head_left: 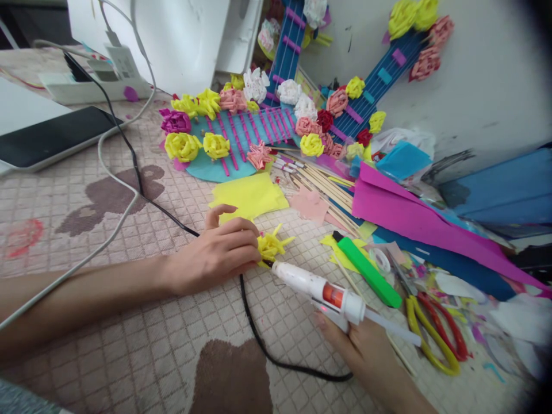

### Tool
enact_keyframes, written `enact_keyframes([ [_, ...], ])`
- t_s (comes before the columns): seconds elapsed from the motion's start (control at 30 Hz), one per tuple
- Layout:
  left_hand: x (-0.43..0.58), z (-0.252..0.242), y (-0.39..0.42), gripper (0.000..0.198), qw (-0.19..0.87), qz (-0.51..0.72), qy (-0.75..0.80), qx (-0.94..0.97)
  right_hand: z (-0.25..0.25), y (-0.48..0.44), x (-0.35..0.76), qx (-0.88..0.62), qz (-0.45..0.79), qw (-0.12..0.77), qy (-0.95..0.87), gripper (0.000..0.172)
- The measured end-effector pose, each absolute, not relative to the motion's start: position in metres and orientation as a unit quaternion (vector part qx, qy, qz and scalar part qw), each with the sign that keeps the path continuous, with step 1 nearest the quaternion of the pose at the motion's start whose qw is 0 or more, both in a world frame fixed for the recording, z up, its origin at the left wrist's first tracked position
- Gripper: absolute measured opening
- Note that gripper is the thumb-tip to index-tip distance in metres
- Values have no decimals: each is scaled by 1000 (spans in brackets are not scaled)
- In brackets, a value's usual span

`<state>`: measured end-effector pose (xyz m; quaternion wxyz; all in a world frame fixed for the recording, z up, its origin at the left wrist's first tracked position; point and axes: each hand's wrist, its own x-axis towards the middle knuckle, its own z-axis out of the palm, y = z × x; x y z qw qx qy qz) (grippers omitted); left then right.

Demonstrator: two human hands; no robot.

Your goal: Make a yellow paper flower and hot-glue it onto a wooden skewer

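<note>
My right hand point(364, 342) is wrapped round the handle of a white hot glue gun point(304, 280) with an orange window and a clear glue stick out of its back. The gun's dark nozzle meets the lower edge of a yellow paper flower point(272, 246) with spiky petals. Fingers of my left hand point(226, 244) are closed on the left side of that flower; their tips are partly hidden. Just above lies a sheet of yellow crepe paper point(250, 194). A green marker point(370, 272) rests to the right of the gun.
Paper-flower-covered guitar shapes point(241, 135) stand behind. Wooden sticks point(325, 187), magenta paper point(414, 215) and scissors point(431, 330) lie right. A black cord point(259, 339) runs under my left hand; a phone point(56, 138) and power strip point(86, 86) sit left.
</note>
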<state>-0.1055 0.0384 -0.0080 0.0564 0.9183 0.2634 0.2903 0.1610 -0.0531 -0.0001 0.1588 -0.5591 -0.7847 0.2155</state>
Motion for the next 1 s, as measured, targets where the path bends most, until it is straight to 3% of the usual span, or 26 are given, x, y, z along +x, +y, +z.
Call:
enact_keyframes([
  [1.0, -101, -12, 41, 5, 199, 295, 353, 865, -4, -59, 166, -554, 165, 214, -788, 18],
])
